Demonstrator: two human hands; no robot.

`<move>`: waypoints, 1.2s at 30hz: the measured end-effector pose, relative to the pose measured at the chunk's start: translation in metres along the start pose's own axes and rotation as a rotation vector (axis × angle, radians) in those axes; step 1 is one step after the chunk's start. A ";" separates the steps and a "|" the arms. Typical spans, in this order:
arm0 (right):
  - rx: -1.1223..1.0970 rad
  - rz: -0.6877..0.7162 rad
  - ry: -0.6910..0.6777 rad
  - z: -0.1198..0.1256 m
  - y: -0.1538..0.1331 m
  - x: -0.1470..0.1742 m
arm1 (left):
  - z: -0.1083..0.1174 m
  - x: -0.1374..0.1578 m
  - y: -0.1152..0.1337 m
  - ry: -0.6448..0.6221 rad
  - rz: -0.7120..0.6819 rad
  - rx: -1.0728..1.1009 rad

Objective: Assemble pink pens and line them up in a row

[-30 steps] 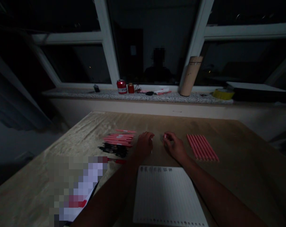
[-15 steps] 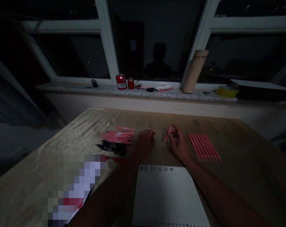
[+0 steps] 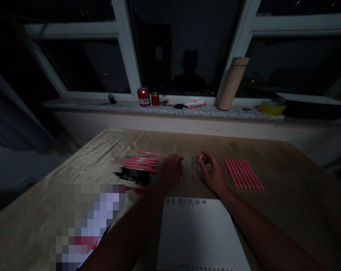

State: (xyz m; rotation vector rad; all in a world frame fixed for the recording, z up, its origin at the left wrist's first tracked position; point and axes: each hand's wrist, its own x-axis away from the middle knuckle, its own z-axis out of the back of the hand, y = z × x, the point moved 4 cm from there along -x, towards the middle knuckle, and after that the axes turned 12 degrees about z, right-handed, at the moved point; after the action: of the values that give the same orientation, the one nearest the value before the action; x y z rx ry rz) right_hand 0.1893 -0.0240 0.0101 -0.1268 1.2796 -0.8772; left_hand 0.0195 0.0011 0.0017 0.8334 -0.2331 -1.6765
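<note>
A pink pen (image 3: 197, 161) is pinched between the thumb and fingers of my right hand (image 3: 214, 171), tilted over the middle of the table. My left hand (image 3: 172, 169) rests opposite it with curled fingers; a small pale tip shows under it, and what it holds is hidden. Left of that hand lies a loose pile of pink pens (image 3: 140, 162), with a heap of black pens (image 3: 135, 176) just below. Right of my right hand, several pink pens (image 3: 243, 175) lie side by side in a neat slanted row.
A lined notebook (image 3: 201, 233) lies between my forearms, and a red pen (image 3: 139, 191) is near my left forearm. On the windowsill (image 3: 125, 107) stand a red can (image 3: 143, 97), a small jar (image 3: 155, 99), a tall tube (image 3: 234, 82) and a yellow tape roll (image 3: 272, 108).
My right hand's fingers have shifted along the pink pen, and it has moved slightly left. My left hand has barely moved. The pens on the table lie as before.
</note>
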 end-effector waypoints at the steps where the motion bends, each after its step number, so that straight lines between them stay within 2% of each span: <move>1: -0.011 -0.012 0.009 0.000 0.001 0.000 | 0.000 0.000 0.000 -0.001 -0.003 -0.002; 6: -0.023 -0.056 0.052 0.002 0.003 0.000 | -0.001 -0.001 -0.001 0.010 -0.010 -0.011; 11: -0.029 -0.066 0.039 0.002 0.002 -0.001 | 0.001 -0.001 -0.002 0.016 0.014 -0.044; 17: -0.007 -0.047 0.036 0.001 0.004 0.000 | 0.015 -0.003 0.007 0.028 0.077 -0.232; 20: -0.001 -0.040 0.017 0.000 0.005 0.000 | 0.019 -0.005 0.015 -0.086 0.088 -0.357; 24: 0.008 -0.035 0.000 -0.002 0.004 -0.001 | 0.023 -0.007 0.019 -0.268 0.154 -0.494; 27: 0.003 -0.045 -0.005 -0.002 0.004 -0.001 | 0.027 -0.006 0.021 -0.357 0.210 -0.564; 36: 0.006 -0.031 -0.004 -0.001 0.002 0.000 | 0.025 0.002 0.025 -0.409 0.280 -0.575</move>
State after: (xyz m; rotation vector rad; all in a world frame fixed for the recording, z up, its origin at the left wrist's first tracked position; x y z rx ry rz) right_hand 0.1897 -0.0219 0.0087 -0.1438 1.2740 -0.9068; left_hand 0.0228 -0.0145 0.0331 0.0226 -0.1258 -1.5174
